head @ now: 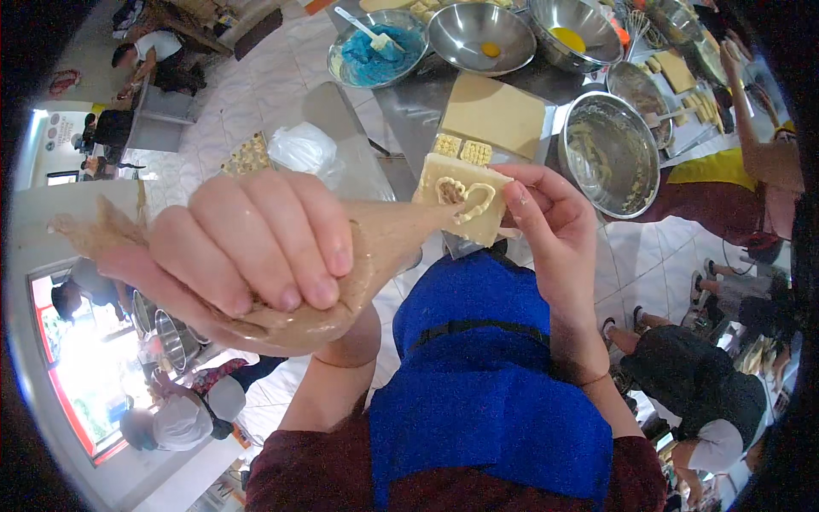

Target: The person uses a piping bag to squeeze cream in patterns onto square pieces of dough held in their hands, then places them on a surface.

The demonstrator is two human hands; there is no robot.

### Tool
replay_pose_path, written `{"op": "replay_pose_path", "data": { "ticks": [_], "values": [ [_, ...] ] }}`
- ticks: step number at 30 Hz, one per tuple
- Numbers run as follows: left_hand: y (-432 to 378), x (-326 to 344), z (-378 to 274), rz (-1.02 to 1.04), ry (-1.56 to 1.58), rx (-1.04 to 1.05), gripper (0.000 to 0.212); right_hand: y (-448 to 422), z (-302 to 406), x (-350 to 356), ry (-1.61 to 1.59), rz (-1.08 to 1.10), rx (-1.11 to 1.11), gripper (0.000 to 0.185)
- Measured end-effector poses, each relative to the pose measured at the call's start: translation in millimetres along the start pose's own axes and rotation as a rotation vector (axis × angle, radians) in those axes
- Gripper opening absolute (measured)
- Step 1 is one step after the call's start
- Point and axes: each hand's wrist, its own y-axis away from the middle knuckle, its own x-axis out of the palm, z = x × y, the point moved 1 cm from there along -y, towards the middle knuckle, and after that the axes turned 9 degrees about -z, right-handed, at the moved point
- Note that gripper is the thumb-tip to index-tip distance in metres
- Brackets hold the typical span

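My left hand (pixel 256 249) squeezes a clear plastic piping bag (pixel 390 237) filled with light brown filling, its twisted tail sticking out to the left. The bag's narrow tip points at a pale square slab (pixel 464 171), perhaps cake. On the slab's face runs a piped cream-coloured heart outline (pixel 491 197), with brown filling inside its left lobe. The tip lies over the middle of the heart. My right hand (pixel 553 217) grips the slab by its right edge, thumb in front, and tilts its face towards me. Some fingers are hidden behind the slab.
Beyond the slab, a metal table (pixel 409 115) bears a large pale sheet (pixel 492 115) and two small textured squares (pixel 461 148). A bowl of blue cream (pixel 377 48), a bowl with yolk (pixel 483 38) and a smeared mixing bowl (pixel 609 153) stand around it. A person (pixel 710 179) is at the right.
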Motion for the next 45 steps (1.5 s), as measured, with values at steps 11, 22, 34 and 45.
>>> {"op": "replay_pose_path", "data": {
  "ticks": [11, 22, 34, 45],
  "values": [
    [-1.1, 3.5, 2.8, -0.024, -0.009, -0.029, 0.049, 0.9, -1.5, 1.1, 0.000, 0.010, 0.005, 0.023],
    [-0.5, 4.8, 4.7, -0.061, 0.026, -0.028, 0.049, 3.0, -0.9, 1.5, 0.004, 0.010, 0.014, 0.021],
    [-1.3, 4.7, 5.3, -0.017, -0.021, -0.037, 0.049, 2.7, -3.9, -0.1, 0.008, 0.018, 0.025, 0.021],
    [-4.8, 4.8, 5.0, -0.015, 0.000, -0.034, 0.050, 3.7, -2.4, 2.1, 0.027, 0.018, 0.019, 0.020]
  ]
}}
